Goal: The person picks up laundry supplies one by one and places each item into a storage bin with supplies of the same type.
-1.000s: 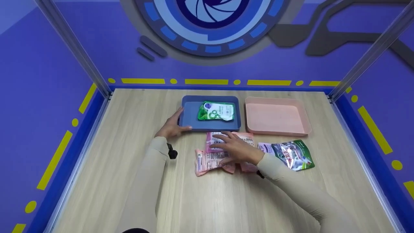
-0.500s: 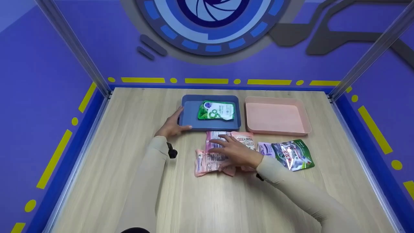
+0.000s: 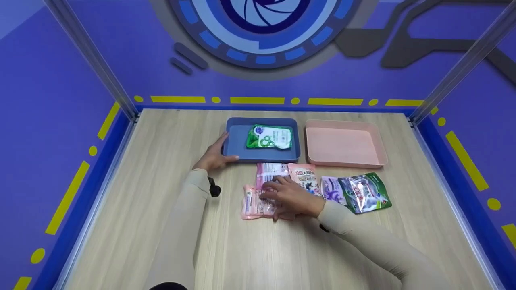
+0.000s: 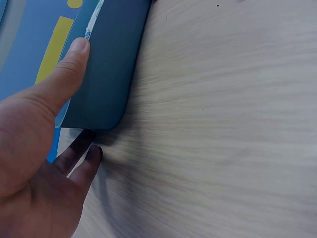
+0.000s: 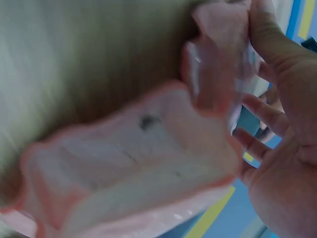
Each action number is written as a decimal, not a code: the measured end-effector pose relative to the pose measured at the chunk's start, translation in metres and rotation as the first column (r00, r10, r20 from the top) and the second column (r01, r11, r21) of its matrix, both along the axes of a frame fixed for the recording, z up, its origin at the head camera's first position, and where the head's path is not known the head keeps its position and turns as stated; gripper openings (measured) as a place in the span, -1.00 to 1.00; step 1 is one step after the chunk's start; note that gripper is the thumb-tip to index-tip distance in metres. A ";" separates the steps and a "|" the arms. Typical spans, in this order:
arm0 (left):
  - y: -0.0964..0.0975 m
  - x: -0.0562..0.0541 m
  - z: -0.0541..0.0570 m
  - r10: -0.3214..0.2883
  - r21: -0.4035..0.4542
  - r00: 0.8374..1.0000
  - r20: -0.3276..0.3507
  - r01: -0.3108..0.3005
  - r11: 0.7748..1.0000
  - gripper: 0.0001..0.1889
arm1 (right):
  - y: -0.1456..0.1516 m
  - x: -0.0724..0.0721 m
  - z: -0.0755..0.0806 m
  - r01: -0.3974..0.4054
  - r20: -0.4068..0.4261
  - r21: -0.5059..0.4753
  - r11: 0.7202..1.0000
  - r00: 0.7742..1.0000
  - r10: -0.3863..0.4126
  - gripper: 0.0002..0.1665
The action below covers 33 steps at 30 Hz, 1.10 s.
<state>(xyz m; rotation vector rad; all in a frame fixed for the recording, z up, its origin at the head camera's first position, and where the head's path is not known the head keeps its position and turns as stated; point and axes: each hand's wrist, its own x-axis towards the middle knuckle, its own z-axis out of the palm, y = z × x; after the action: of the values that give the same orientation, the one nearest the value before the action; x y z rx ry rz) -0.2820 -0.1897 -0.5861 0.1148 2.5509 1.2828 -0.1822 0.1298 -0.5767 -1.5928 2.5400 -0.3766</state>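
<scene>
My left hand (image 3: 213, 157) holds the front left corner of a blue tray (image 3: 242, 156), its thumb on the front side and its fingers along the left side. A green and white pouch (image 3: 272, 137) lies in that tray. My right hand (image 3: 294, 197) reaches across the front pink packet (image 3: 252, 204) and grips it, the thumb at its near edge and the fingers over its far side. Behind lie a pink and white packet (image 3: 271, 170) and a peach packet (image 3: 303, 172). In the right wrist view, the thumb (image 5: 267, 32) touches pink film; the fingertips are partly hidden.
A pink tray (image 3: 344, 143) stands right of the blue one, with bare inside. A purple packet (image 3: 332, 190) and a green and purple pouch (image 3: 369, 193) lie in front of it. Purple panels (image 3: 262, 88) close the back and sides of the wooden table (image 3: 161, 141).
My right hand has come down and its fingers have drawn in around the front pink packet, which has shifted slightly. The left hand stays at the blue tray.
</scene>
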 end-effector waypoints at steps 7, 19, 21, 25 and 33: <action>0.000 -0.002 0.000 -0.002 0.004 1.000 -0.010 0.002 1.000 0.10 | -0.003 0.007 -0.001 0.071 -0.073 0.042 0.997 0.995 -0.068 -0.19; 0.000 -0.002 0.001 -0.028 -0.026 0.999 -0.042 0.027 0.999 0.09 | -0.007 0.015 -0.002 0.146 -0.112 0.085 0.986 0.984 -0.136 -0.11; -0.001 -0.002 0.001 -0.024 -0.032 0.999 -0.038 0.023 0.999 0.09 | -0.007 0.016 -0.003 0.144 -0.107 0.073 0.987 0.985 -0.136 -0.11; -0.001 -0.002 0.002 -0.017 -0.029 0.999 -0.029 0.016 0.999 0.09 | -0.006 0.017 -0.004 0.138 -0.098 0.052 0.989 0.986 -0.132 -0.13; -0.001 0.001 -0.001 -0.005 -0.005 1.000 -0.012 0.005 1.000 0.10 | -0.006 0.019 -0.004 0.139 -0.065 0.060 0.988 0.989 -0.135 -0.14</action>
<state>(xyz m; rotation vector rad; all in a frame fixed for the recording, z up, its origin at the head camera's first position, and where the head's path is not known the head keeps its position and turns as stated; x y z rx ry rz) -0.2814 -0.1903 -0.5873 0.1284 2.5617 1.2774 -0.1631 0.1238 -0.5803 -1.4336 2.6868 -0.2599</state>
